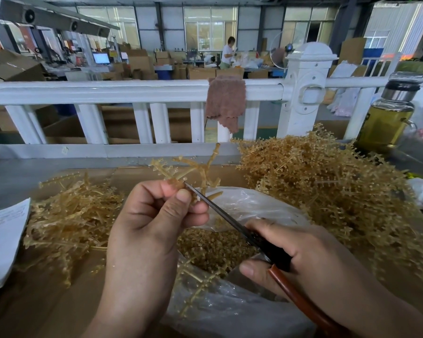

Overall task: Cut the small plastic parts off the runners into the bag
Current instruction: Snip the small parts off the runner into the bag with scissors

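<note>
My left hand (154, 215) pinches an amber plastic runner (193, 168) between thumb and fingers, its branches sticking up above the bag. My right hand (296, 254) grips scissors (232, 222) with a brown-red handle. The thin blades look closed, and their tip reaches my left fingertips at the runner's base. Below both hands a clear plastic bag (249, 206) lies open, holding many small amber parts (213, 247). Another runner (195, 289) lies across the bag's near side.
A big heap of runners with parts attached (327, 186) fills the right side. On the left lies a flatter pile of runners (69, 215), beside white paper (3, 240). A glass bottle of yellow liquid (386, 118) stands far right, before a white railing (108, 90) with a brown cloth (226, 101).
</note>
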### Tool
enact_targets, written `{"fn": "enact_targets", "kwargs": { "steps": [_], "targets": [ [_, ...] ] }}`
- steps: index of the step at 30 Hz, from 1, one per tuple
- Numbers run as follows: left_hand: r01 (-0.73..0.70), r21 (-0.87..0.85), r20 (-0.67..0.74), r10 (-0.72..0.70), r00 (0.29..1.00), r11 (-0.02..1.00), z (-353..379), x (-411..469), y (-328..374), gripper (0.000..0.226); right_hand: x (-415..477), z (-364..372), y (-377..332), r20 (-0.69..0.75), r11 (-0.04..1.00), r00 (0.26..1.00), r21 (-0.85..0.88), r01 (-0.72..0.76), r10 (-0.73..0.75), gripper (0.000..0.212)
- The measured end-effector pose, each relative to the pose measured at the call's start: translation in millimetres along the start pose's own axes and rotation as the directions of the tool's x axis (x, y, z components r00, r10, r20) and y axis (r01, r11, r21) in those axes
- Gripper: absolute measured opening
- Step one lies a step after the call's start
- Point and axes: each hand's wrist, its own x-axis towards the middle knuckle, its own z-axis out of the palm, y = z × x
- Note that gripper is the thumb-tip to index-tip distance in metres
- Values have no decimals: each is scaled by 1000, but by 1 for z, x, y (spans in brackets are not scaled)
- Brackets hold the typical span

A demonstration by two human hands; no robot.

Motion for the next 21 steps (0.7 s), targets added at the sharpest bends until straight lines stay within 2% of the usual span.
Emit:
{"fn": "enact_targets", "kwargs": {
  "steps": [5, 9, 15, 21],
  "targets": [
    [2, 7, 17, -2, 1000, 1000, -1, 1, 0, 16, 0, 0, 2, -8, 999, 1000, 43, 28, -28, 60],
    [9, 8, 36, -9, 999, 1000, -1, 1, 0, 13, 1, 1, 3, -15, 997, 999, 64, 36, -35, 65],
    [10, 13, 51, -10, 999, 1000, 0, 0, 2, 11, 2, 1, 1, -29, 997, 998, 63, 48, -47, 60],
    [-14, 4, 47, 14, 999, 1000, 2, -1, 2, 18, 2, 0, 0, -41, 997, 998, 62, 48, -45, 58]
  ]
}}
